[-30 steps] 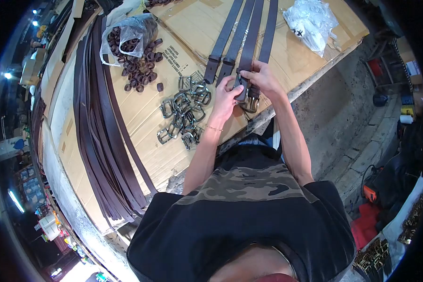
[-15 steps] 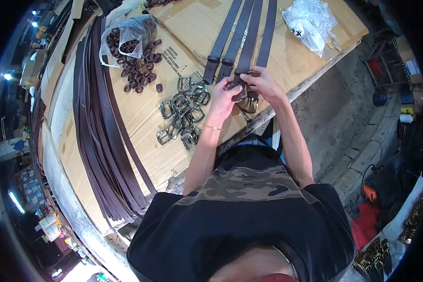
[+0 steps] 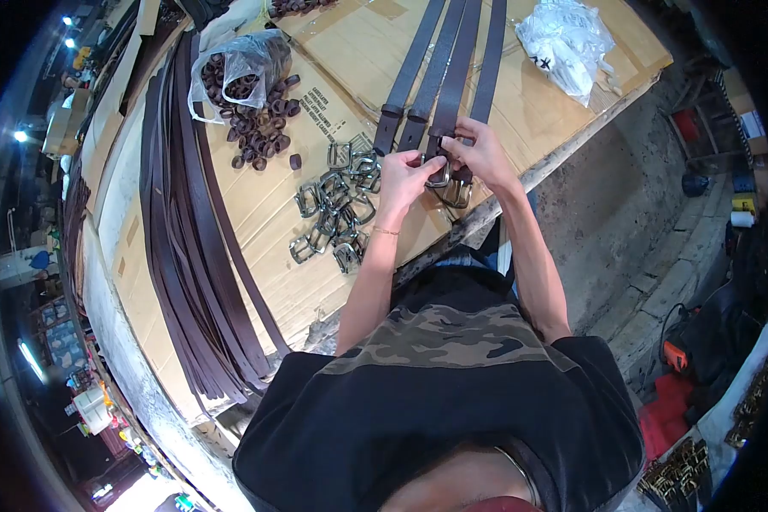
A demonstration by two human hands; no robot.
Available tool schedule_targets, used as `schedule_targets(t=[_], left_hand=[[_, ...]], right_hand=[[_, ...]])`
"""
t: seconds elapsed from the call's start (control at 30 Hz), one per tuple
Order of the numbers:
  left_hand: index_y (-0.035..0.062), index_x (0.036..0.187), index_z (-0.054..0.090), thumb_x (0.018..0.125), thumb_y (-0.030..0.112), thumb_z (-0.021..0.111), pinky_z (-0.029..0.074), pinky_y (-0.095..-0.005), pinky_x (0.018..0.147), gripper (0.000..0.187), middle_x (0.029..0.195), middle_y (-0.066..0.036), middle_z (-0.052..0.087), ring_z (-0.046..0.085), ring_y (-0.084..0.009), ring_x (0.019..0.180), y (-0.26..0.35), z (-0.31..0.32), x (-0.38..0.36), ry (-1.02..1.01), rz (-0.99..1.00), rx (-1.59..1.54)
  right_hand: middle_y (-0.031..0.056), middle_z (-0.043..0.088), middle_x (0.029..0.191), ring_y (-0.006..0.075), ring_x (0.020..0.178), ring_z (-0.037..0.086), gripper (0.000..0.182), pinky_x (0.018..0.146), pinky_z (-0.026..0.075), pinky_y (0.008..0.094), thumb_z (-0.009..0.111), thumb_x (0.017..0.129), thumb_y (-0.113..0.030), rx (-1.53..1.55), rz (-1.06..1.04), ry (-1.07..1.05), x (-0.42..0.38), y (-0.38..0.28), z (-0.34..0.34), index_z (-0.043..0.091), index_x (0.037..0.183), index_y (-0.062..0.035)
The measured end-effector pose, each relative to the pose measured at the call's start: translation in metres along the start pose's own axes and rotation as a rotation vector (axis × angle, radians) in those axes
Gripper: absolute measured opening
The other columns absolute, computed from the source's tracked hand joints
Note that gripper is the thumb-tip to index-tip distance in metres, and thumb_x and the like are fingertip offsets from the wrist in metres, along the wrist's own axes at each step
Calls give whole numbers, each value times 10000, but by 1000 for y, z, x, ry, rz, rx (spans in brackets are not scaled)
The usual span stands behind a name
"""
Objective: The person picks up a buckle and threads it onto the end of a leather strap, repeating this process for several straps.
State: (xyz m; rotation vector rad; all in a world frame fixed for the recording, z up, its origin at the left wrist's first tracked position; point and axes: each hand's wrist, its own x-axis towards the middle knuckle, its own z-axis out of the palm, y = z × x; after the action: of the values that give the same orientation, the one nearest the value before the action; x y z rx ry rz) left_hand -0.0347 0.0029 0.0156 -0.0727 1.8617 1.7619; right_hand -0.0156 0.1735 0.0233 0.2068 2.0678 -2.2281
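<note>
Several dark brown leather belt straps (image 3: 455, 85) lie side by side, their near ends towards me. My left hand (image 3: 405, 181) is closed, thumb and fingers pinching a metal belt buckle (image 3: 438, 177) at the end of one strap. My right hand (image 3: 484, 158) is closed on that same strap's end, just above the buckle, with the thumb near a leather loop. Its fingers partly hide the strap end. Another buckle (image 3: 457, 194) sits under my right wrist, on the neighbouring strap. Left of my left hand is a pile of loose metal buckles (image 3: 334, 205).
A plastic bag (image 3: 269, 55) spills brown leather loops (image 3: 260, 136) onto the cardboard-covered table (image 3: 333, 94). A long bundle of straps (image 3: 183, 230) lies along the left. A white plastic bag (image 3: 565, 47) rests near the table's right edge.
The buckle now shows more plainly between my hands, where fingers covered it before. Both hands remain at the same strap end, their fingers slightly shifted.
</note>
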Motion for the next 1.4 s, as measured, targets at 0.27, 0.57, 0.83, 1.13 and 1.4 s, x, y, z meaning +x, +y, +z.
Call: schedule_targets(t=[0.27,0.57,0.83,1.13,1.4], left_hand=[[-73,815,625,794,114,627,449,-361,603,188,667,-160,634,588,-244,584,-3,8,1,149,210,412],[-66,935,604,804,121,647,475,-364,609,232,682,-158,615,602,-313,611,3,17,-10,520,361,470],[-24,928,559,832,39,630,463,-251,674,135,845,-96,649,618,-125,742,3,9,-11,195,153,-165],[18,887,517,824,4,658,477,-234,679,155,823,-70,635,611,-120,712,12,14,-12,173,75,-186],[24,978,474,829,-112,594,525,-304,743,234,851,-91,624,636,-175,798,-11,3,-6,-55,133,-425]], right_hand=[[72,655,994,107,835,608,222,655,514,233,606,874,-27,65,-2,66,-4,2,1,588,1091,16],[79,666,929,104,768,614,244,640,493,240,640,848,-40,124,-25,104,-4,-2,11,599,1074,39],[76,659,928,99,781,607,216,654,481,238,624,853,-15,174,15,69,-8,-5,15,600,1060,43],[55,653,918,113,795,593,216,691,476,259,604,864,-34,193,-5,6,-11,-5,9,608,1069,33],[59,646,921,128,808,591,220,695,494,287,611,867,-83,210,109,33,-3,-6,3,617,1060,22]])
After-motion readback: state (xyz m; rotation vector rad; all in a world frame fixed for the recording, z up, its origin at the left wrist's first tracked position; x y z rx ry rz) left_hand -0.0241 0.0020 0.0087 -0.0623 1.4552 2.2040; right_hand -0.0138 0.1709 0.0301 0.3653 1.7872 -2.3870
